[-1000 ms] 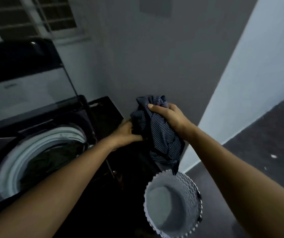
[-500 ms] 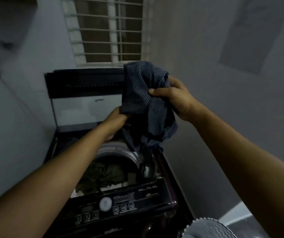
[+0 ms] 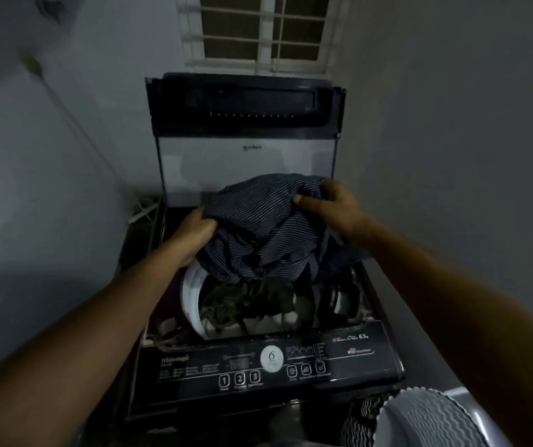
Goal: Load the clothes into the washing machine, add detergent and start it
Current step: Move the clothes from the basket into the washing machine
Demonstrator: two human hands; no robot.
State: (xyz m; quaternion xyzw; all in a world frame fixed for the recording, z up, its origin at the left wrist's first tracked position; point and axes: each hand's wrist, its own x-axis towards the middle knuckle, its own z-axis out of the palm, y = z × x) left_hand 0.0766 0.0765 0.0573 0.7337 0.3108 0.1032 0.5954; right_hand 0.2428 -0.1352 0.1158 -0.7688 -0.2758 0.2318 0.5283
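Striped dark garment (image 3: 258,227) now over the washer drum (image 3: 194,298), moved across from the basket (image 3: 433,421). Left hand (image 3: 194,237) and right hand (image 3: 329,211) both grip it. Drop next; detergent pending.

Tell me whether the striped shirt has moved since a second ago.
Yes. The striped shirt went from above the laundry basket to over the washing machine's open drum, gripped by the left hand and right hand.
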